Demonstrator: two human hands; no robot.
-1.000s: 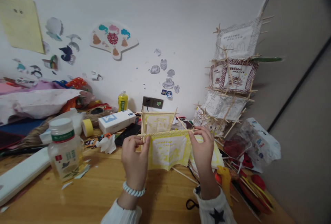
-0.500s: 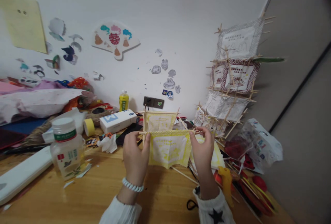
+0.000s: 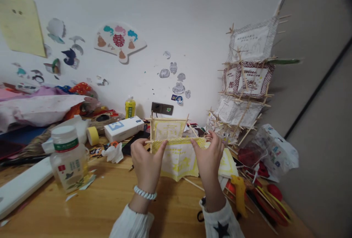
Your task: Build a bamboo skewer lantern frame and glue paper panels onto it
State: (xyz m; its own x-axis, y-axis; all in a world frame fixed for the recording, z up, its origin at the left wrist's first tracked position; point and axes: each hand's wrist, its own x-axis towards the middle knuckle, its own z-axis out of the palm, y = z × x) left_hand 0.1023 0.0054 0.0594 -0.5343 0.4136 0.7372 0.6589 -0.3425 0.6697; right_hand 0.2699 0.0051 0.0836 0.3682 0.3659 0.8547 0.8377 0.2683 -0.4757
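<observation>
My left hand (image 3: 147,163) and my right hand (image 3: 209,159) are at the two ends of a thin wooden stick (image 3: 178,140). Both hands grip it, with the thumbs pressed along the top edge of a yellow-bordered paper sheet (image 3: 178,161). The sheet hangs from the stick, creased down its middle, its lower edge just above the tabletop. Right behind it stands a stick frame (image 3: 151,128) with another yellow-patterned paper panel (image 3: 168,128). More yellow-printed sheets (image 3: 227,163) lie to the right, partly behind my right hand.
A tall tiered structure of sticks and printed paper (image 3: 247,80) stands back right. A yellow hot glue gun (image 3: 238,192) lies on the right of the wooden table (image 3: 99,208). Leftward are a plastic jar (image 3: 68,161), a white box (image 3: 123,129) and yellow tape (image 3: 92,136).
Both thumbs have slid inward along the stick, toward the middle of the paper's top edge. The view has shifted slightly to the right.
</observation>
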